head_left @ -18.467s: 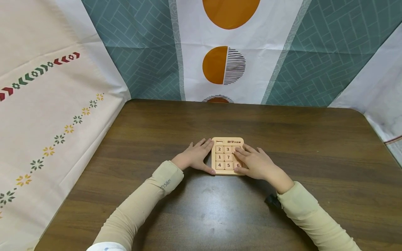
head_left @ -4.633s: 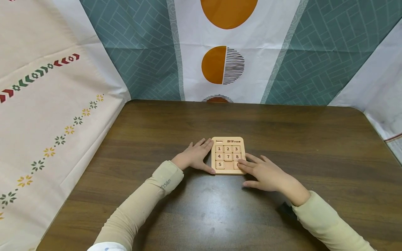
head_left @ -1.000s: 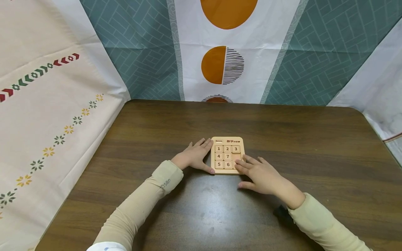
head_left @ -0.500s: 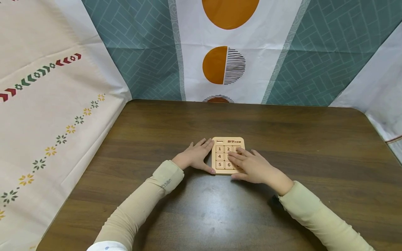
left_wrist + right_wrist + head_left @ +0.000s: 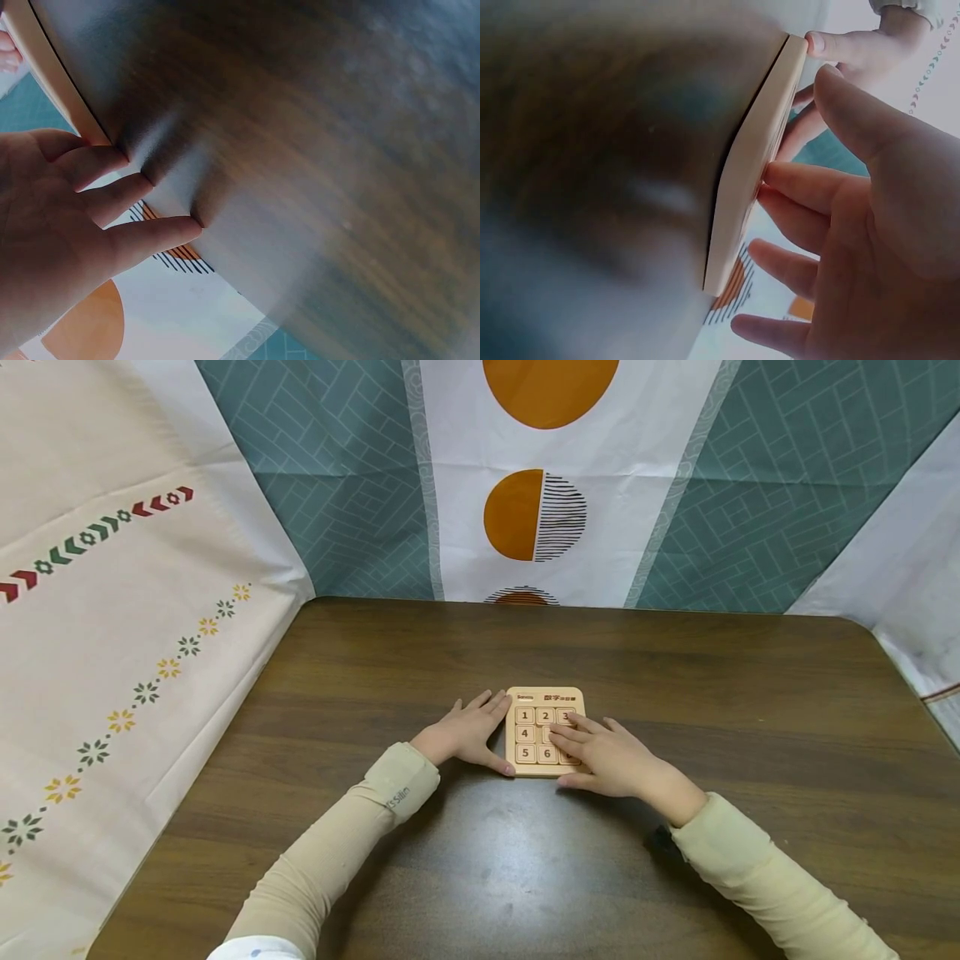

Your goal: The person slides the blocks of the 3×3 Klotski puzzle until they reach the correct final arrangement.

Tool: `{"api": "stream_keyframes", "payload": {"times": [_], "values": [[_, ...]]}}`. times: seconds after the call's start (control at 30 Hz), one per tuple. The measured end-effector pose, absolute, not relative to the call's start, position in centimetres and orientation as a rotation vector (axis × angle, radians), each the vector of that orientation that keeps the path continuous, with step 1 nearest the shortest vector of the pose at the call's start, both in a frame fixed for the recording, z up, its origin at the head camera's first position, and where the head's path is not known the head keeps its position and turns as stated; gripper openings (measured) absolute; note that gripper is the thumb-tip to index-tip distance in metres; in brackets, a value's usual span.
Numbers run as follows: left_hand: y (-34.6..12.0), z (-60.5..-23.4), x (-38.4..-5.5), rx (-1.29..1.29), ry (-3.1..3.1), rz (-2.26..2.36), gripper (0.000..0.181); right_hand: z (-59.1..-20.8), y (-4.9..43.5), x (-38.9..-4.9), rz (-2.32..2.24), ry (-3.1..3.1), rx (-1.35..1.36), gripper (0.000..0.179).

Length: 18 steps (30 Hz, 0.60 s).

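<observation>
A pale wooden sliding number puzzle [image 5: 555, 691] lies flat on the brown table. Its top row reads 1, 2, 3; 4 starts the middle row; 5 and 6 lead the bottom one. My left hand [image 5: 468, 733] braces the left side, thumb at the lower corner and fingertips near the upper one. Fairly straight fingers of my right hand [image 5: 611, 760] lie over the middle row's centre tile [image 5: 548, 735], which sits a little apart from the 4. They hide the right end of that row. In the right wrist view, fingertips touch the face above the puzzle's side [image 5: 739, 172].
The wooden table [image 5: 420, 643] runs out on all sides of the puzzle. Behind it hangs a teal and white patterned cloth [image 5: 360, 527]. A cream cloth [image 5: 112, 652] with embroidered flowers hangs along the left edge. A dark object [image 5: 663, 841] shows under the right wrist.
Earlier, 2 and 3 led the top row; now it reads 1, 2, 3. My right hand has moved from the lower right onto the middle row, then slightly right with the centre tile. Left hand still.
</observation>
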<state>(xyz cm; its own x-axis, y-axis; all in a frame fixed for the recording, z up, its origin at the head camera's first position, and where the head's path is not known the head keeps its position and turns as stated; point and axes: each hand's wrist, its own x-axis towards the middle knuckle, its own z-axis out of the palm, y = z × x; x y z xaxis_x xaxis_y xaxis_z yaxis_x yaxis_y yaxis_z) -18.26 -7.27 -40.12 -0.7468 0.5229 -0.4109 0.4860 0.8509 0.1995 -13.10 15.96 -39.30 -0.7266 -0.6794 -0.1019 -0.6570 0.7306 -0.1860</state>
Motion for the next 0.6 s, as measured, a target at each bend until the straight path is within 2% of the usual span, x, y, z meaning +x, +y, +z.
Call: {"api": "stream_keyframes", "payload": {"times": [0.6], "values": [[-7.3, -40.1, -18.2, 0.750, 2.568, 0.113, 0.117, -39.5, 17.8, -13.2, -0.212, 2.768, -1.047, 0.064]]}}
